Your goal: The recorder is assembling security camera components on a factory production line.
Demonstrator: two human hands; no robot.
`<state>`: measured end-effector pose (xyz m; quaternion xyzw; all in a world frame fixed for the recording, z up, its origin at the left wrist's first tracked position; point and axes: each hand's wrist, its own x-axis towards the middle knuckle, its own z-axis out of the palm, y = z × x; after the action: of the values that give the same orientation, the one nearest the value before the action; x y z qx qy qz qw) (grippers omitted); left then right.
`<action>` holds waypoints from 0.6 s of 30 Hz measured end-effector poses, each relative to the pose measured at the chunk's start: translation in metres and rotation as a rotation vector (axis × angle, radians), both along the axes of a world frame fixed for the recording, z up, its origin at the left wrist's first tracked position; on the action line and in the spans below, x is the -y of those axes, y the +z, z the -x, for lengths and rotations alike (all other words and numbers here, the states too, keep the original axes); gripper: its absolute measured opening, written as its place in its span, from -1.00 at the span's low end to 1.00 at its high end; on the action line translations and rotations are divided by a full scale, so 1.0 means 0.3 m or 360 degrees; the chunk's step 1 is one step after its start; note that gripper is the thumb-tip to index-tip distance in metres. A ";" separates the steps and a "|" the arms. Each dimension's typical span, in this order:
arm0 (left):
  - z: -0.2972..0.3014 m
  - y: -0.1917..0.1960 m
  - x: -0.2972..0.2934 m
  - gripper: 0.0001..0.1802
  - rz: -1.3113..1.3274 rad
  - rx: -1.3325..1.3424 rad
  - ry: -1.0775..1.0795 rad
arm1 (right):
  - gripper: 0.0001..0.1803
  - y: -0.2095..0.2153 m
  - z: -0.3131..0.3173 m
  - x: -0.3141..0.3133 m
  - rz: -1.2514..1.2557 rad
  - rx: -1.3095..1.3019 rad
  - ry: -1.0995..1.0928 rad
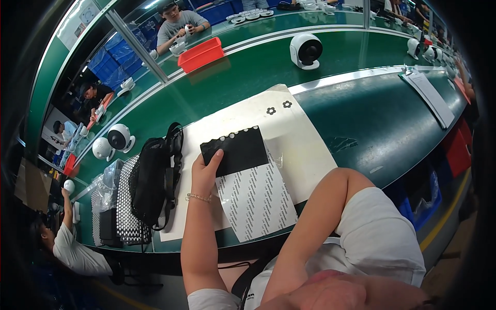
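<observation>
My left hand (205, 171) pinches the lower left corner of a black rectangular sheet (242, 150) with a row of small round notches along its top edge. The black sheet lies partly over a white backing sheet (257, 200) printed with dark stripes. Both rest on a large white mat (297, 139) on the green bench (372, 124). Two small black flower-shaped pieces (270, 110) lie at the mat's far end. My right arm is bent with the elbow up at about mid-frame; its hand is out of view near my head.
A black strapped bag (154, 178) lies left of the mat, beside a stack of black perforated sheets (126, 206) and crumpled plastic (106, 186). White round devices (306, 50) stand on the conveyor, with a red tray (201, 53) and papers (430, 97). Other people work across the bench and at lower left.
</observation>
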<state>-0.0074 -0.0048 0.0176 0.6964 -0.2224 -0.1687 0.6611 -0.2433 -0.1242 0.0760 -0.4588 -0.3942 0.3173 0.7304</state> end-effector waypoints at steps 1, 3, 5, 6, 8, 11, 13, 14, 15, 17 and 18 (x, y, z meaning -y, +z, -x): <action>-0.003 -0.004 -0.001 -0.70 0.0008 -0.0003 -0.0002 | -0.67 0.000 -0.001 -0.001 -0.0001 0.0007 0.0006; -0.003 -0.004 -0.002 -0.70 0.0015 -0.0004 0.0000 | -0.67 0.001 -0.004 -0.003 -0.0003 0.0020 0.0019; -0.001 -0.002 0.000 -0.69 0.0013 0.0020 -0.0003 | -0.67 0.001 -0.006 -0.005 -0.0005 0.0033 0.0031; -0.001 -0.003 0.001 -0.69 0.0012 0.0022 0.0000 | -0.67 0.001 -0.008 -0.005 -0.0005 0.0040 0.0037; -0.001 -0.006 0.001 -0.69 0.0027 0.0011 -0.0010 | -0.67 0.001 -0.010 -0.007 -0.0006 0.0053 0.0048; -0.002 -0.009 0.003 -0.69 -0.0003 0.0007 -0.0005 | -0.67 0.000 -0.009 -0.004 -0.0005 0.0070 0.0058; -0.002 -0.008 0.003 -0.69 -0.0003 0.0011 -0.0005 | -0.67 0.000 -0.009 -0.004 -0.0007 0.0081 0.0064; -0.001 -0.008 0.003 -0.69 -0.0002 0.0015 -0.0004 | -0.67 0.000 -0.008 -0.003 -0.0008 0.0087 0.0067; -0.001 -0.008 0.004 -0.69 -0.0002 0.0015 -0.0003 | -0.67 0.000 -0.009 -0.003 -0.0008 0.0092 0.0072; -0.001 -0.007 0.006 -0.69 0.0001 0.0004 -0.0018 | -0.67 0.000 -0.012 -0.002 -0.0009 0.0102 0.0087; -0.004 -0.010 0.001 -0.69 0.0000 0.0004 -0.0005 | -0.67 0.000 -0.016 -0.006 -0.0011 0.0108 0.0103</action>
<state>-0.0062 -0.0052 0.0148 0.6964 -0.2244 -0.1688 0.6604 -0.2386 -0.1225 0.0759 -0.4538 -0.4343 0.3236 0.7077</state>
